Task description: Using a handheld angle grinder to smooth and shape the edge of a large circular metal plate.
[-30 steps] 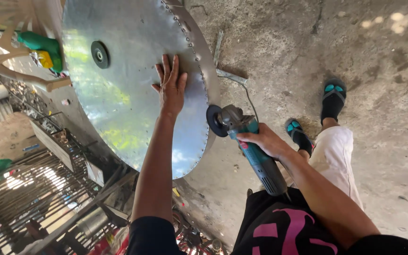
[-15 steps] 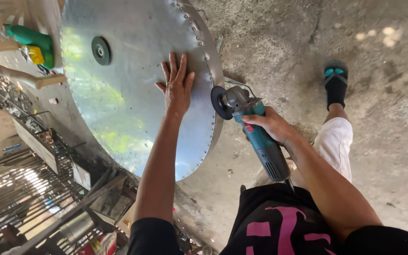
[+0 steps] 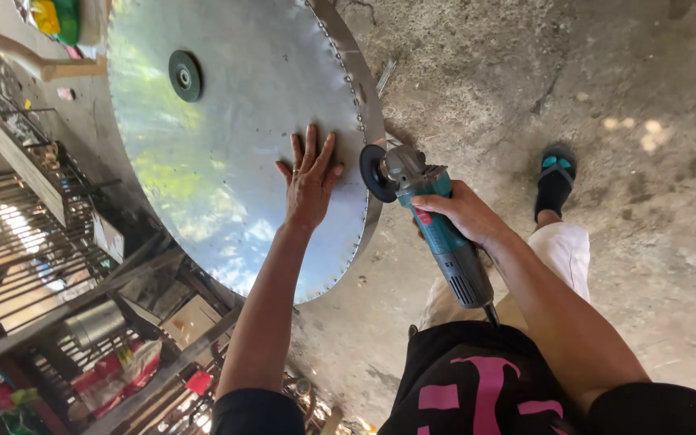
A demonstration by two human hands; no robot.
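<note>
Head view, looking down: concrete floor (image 3: 606,97), grey, rough and stained, fills the right half of the frame. Large round sheet-metal disc (image 3: 227,161), shiny, reflecting greenish light, takes up the upper left; its edge carries a row of small rivet-like dots and a folded metal rim (image 3: 364,105) along the right side. Dark round hub (image 3: 184,76) sits on the disc face toward its upper left, well apart from both hands. Metal rack of bars (image 3: 18,242) stands at the left edge, with clutter of cans and red packaging below it. Black shirt with pink print (image 3: 477,387) shows at the bottom centre, and a pale trouser leg (image 3: 561,254) above it. Left hand (image 3: 309,181) lies flat on the disc face, fingers spread and pointing up, palm pressed to the metal just inside the riveted edge; it holds nothing. Angle grinder (image 3: 437,229), teal body with grey rear housing and a cord leaving its back end, lies just to the right of the disc rim and right of the left hand. Right hand (image 3: 465,213) is wrapped around the grinder's body, fingers closed over it. Black grinding wheel (image 3: 376,173) at the tool's front stands beside the disc rim; whether it touches the metal cannot be told. Foot in a black sandal with teal strap (image 3: 556,181) rests on the floor to the right of the grinder.
</note>
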